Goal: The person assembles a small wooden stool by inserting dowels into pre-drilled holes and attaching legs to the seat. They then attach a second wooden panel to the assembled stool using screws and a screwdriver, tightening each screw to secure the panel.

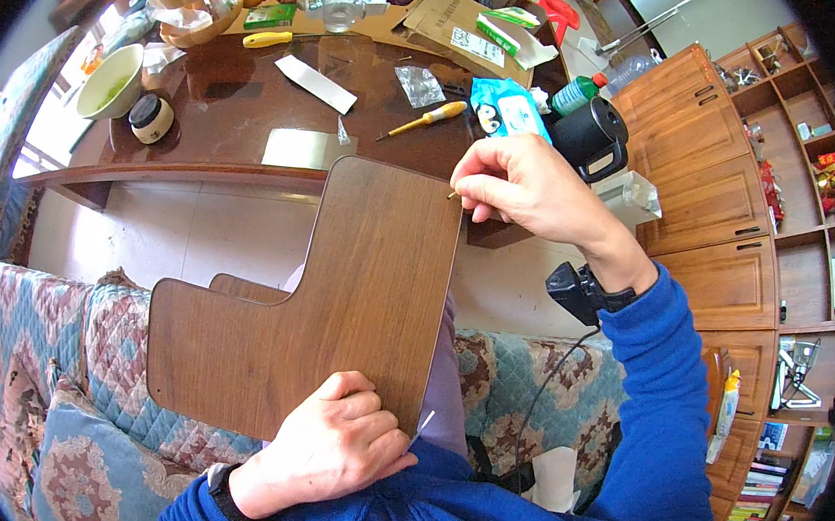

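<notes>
An L-shaped brown wood-grain board with a dark edge rests over my lap, and part of a second panel shows behind its inner corner. At the board's far right corner, my right hand pinches a small brass-coloured screw between thumb and fingertips, right by the surface. My left hand is closed at the near edge of the board, knuckles up. Out of its fist pokes a thin pale rod; the rest of it is hidden by the fingers.
On the dark glossy table ahead lie a yellow-handled screwdriver, a white strip, a small plastic bag and a blue wipes pack. A black kettle stands at right. The patterned sofa is around me.
</notes>
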{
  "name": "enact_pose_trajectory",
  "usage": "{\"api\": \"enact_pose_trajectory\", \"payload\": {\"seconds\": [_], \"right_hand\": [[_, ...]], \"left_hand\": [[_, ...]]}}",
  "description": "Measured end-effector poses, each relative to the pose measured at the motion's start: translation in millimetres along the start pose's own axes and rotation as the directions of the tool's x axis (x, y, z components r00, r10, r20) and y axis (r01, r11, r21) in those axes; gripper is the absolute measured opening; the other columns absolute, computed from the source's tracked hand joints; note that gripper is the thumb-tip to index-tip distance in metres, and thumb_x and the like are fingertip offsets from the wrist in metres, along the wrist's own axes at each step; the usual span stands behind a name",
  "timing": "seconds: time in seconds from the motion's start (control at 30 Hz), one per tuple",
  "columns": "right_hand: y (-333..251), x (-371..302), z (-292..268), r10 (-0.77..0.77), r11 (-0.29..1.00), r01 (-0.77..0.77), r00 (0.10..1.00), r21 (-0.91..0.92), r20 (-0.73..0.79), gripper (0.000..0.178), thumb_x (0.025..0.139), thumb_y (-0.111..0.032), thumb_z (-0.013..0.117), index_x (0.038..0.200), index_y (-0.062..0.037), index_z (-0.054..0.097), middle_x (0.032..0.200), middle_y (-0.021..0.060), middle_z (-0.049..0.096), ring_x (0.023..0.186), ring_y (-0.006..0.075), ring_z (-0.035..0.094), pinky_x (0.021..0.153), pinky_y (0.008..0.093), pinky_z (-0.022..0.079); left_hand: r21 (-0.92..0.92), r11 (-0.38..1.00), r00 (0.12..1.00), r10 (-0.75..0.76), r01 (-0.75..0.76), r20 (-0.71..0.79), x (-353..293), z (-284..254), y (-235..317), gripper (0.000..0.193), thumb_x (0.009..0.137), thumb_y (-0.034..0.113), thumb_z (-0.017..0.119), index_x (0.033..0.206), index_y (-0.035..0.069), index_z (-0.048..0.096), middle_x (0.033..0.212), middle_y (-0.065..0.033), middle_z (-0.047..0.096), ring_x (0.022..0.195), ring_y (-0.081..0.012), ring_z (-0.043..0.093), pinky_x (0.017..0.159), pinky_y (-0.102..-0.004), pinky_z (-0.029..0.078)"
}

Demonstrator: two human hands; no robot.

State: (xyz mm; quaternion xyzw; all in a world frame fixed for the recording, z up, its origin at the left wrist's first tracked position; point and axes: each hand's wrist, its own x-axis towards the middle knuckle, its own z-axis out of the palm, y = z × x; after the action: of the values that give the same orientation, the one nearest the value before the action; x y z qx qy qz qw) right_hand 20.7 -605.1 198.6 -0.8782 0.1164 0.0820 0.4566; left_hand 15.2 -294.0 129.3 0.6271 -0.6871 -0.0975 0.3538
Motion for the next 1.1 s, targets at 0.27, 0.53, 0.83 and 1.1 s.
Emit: {"api": "enact_pose_trajectory", "payload": {"seconds": [0.27, 0.53, 0.83, 1.1], "right_hand": [[8, 23, 9, -0.064, 0.98, 0.081, 0.993, -0.183, 0.099, 0.023, 0.089, -0.019, 0.072, 0.085, 0.0034, 0.069, 0.072, 0.006, 0.069, 0.058, 0.0088, 0.064, 0.052, 0.0259, 0.05], [52, 35, 32, -0.202, 0.949, 0.229, 0.97, 0.218, -0.138, 0.026, 0.089, -0.024, 0.079, 0.09, 0.0003, 0.072, 0.074, 0.0051, 0.069, 0.066, 0.0117, 0.062, 0.062, 0.0278, 0.05], [132, 32, 132, -0.095, 0.488, 0.352, 0.931, 0.798, -0.352, 0.032, 0.101, -0.023, 0.066, 0.126, -0.0031, 0.065, 0.116, 0.012, 0.07, 0.108, 0.019, 0.066, 0.097, 0.0342, 0.052], [111, 47, 147, -0.2, 0.459, 0.684, 0.701, 0.567, -0.684, 0.025, 0.092, -0.009, 0.073, 0.117, -0.0032, 0.07, 0.105, 0.0135, 0.075, 0.097, 0.0244, 0.073, 0.086, 0.0347, 0.055]], "left_hand": [[0.003, 1.0, 1.0, -0.01, 0.01, -0.028, -3, 3, -2, 0.026, 0.076, 0.027, 0.084, 0.071, 0.014, 0.063, 0.063, 0.0006, 0.052, 0.063, -0.0193, 0.053, 0.082, -0.0373, 0.046], [0.052, 0.997, 0.998, -0.057, 0.056, 0.033, -12, -11, -8, 0.025, 0.071, 0.021, 0.086, 0.068, 0.014, 0.063, 0.059, 0.0005, 0.052, 0.058, -0.0197, 0.052, 0.081, -0.0399, 0.047], [0.064, 0.978, 0.973, -0.203, 0.197, 0.109, -20, -24, -1, 0.04, 0.071, 0.047, 0.09, 0.069, 0.013, 0.069, 0.059, 0.001, 0.056, 0.056, -0.0175, 0.053, 0.081, -0.0396, 0.044], [0.269, 0.806, 0.847, -0.521, 0.528, -0.101, 77, -76, -40, 0.012, 0.078, 0.006, 0.072, 0.084, -0.002, 0.064, 0.081, -0.0094, 0.062, 0.08, -0.0231, 0.061, 0.082, -0.0358, 0.049]]}}
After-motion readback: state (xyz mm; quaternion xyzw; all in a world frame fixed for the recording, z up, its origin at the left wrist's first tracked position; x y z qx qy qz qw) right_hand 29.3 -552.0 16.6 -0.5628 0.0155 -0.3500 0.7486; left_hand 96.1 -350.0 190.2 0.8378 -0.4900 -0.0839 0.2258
